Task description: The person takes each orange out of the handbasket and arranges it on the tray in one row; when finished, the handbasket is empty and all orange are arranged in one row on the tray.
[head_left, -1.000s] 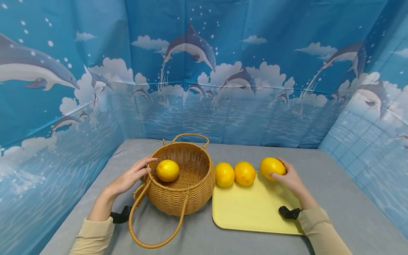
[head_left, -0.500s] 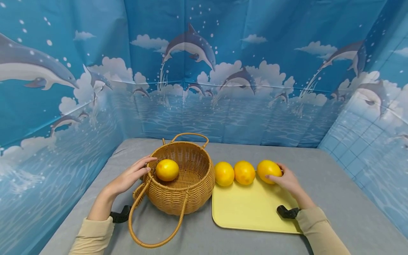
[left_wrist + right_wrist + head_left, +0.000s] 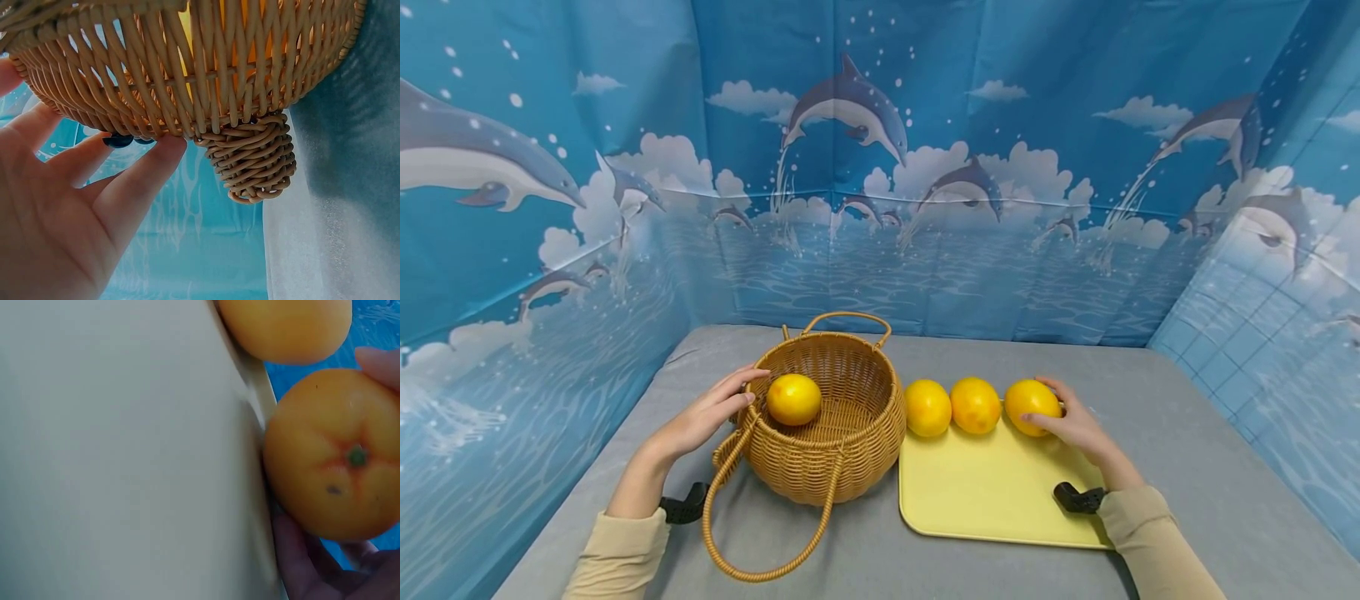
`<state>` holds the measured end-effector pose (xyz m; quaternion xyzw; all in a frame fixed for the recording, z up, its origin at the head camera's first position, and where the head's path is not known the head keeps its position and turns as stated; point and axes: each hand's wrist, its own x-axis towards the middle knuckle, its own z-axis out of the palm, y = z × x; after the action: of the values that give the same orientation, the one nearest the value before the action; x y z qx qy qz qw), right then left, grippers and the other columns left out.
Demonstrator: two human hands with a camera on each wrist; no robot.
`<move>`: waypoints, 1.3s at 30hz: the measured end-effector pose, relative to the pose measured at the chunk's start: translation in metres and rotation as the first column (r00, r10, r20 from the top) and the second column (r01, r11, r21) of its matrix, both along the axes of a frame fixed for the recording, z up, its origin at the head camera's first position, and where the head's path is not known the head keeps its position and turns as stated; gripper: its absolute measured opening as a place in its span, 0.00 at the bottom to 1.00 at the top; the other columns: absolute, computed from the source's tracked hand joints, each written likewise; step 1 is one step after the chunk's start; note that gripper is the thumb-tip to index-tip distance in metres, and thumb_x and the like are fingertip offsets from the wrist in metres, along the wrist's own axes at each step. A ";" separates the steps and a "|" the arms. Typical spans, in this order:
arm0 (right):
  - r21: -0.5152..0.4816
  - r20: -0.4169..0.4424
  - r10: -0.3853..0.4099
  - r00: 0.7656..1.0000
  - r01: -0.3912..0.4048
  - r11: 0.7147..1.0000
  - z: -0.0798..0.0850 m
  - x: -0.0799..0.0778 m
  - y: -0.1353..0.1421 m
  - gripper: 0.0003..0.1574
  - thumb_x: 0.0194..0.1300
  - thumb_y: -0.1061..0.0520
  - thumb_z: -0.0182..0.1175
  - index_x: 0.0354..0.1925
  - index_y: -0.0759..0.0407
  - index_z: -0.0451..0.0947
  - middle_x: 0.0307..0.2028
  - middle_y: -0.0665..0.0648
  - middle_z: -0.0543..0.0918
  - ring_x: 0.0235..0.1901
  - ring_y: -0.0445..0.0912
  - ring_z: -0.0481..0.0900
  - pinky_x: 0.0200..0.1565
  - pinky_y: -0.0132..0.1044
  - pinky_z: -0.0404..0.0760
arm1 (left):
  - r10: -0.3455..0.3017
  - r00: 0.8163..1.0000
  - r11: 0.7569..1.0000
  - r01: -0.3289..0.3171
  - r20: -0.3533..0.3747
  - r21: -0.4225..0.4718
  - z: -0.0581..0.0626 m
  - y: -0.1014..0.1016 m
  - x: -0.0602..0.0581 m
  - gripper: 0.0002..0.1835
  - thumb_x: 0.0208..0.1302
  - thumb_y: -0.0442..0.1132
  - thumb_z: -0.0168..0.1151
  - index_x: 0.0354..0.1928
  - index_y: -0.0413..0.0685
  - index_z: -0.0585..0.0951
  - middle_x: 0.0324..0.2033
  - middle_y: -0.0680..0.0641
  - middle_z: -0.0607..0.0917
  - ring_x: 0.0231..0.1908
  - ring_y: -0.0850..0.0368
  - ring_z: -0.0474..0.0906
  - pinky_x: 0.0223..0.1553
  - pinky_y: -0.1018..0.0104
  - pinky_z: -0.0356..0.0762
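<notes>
At the far left, a blue dolphin-printed curtain (image 3: 467, 292) is hung around the grey surface (image 3: 1232, 492). A beige left sleeve (image 3: 619, 550) and a black wrist device (image 3: 684, 505) are worn on the left arm. The left hand (image 3: 700, 419) is held relaxed, its fingers extended and its tips rested at the rim of the wicker basket (image 3: 801, 475); in the left wrist view, the woven wall is touched by a fingertip from outside. Inside the basket, toward its left wall, one yellow-orange fruit (image 3: 793, 400) is contained. The near handle (image 3: 763, 575) is folded down in front, while the far handle (image 3: 848, 314) is raised behind. Just beside the basket's right side, a yellow tray (image 3: 992, 492) is laid. Along its far edge, a left-hand fruit (image 3: 928, 408) and a middle fruit (image 3: 975, 406) are placed side by side. To their right, the gripped fruit (image 3: 1028, 405) is clasped by the right hand (image 3: 1078, 425), the thumb being curved on the near side; its green stem spot is shown in the right wrist view. Whether it is borne by the tray cannot be told. The right forearm is covered by a beige right sleeve (image 3: 1157, 533).
</notes>
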<state>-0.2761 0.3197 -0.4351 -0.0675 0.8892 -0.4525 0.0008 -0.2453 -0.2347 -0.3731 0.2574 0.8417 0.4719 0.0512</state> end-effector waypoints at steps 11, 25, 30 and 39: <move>-0.057 0.050 0.136 0.989 -0.133 0.989 0.004 0.002 0.008 0.62 0.52 0.57 0.71 0.73 0.58 0.42 0.61 0.73 0.58 0.51 0.64 0.69 0.44 0.48 0.72 | 0.004 1.000 1.000 -0.004 0.004 -0.004 0.000 0.000 0.000 0.24 0.75 0.43 0.40 0.69 0.44 0.61 0.71 0.36 0.46 0.69 0.34 0.40 0.58 0.32 0.47; -0.037 0.016 0.165 0.986 -0.165 0.986 0.006 0.003 0.004 0.61 0.52 0.57 0.71 0.73 0.57 0.42 0.67 0.71 0.49 0.59 0.71 0.58 0.51 0.61 0.66 | -0.001 1.000 1.000 0.001 0.000 -0.002 0.001 0.000 0.000 0.24 0.75 0.44 0.40 0.69 0.44 0.61 0.71 0.36 0.46 0.69 0.35 0.40 0.59 0.32 0.47; -0.033 0.009 0.167 0.986 -0.167 0.985 0.006 0.002 0.004 0.61 0.52 0.57 0.71 0.72 0.59 0.44 0.68 0.71 0.49 0.59 0.71 0.59 0.52 0.61 0.66 | 0.001 1.000 1.000 -0.001 -0.003 -0.004 0.000 0.000 0.000 0.25 0.75 0.44 0.40 0.69 0.43 0.61 0.71 0.36 0.46 0.69 0.35 0.40 0.59 0.32 0.46; -0.020 0.016 0.153 0.988 -0.153 0.988 0.008 0.003 0.003 0.61 0.52 0.56 0.71 0.72 0.60 0.43 0.68 0.71 0.48 0.59 0.72 0.57 0.52 0.62 0.65 | 0.002 1.000 1.000 -0.002 -0.005 -0.006 0.001 0.000 0.000 0.24 0.75 0.45 0.40 0.69 0.44 0.61 0.71 0.36 0.47 0.69 0.35 0.40 0.59 0.31 0.46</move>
<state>-0.2734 0.3227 -0.4269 -0.1316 0.8772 -0.4597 0.0428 -0.2450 -0.2343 -0.3723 0.2576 0.8435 0.4688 0.0493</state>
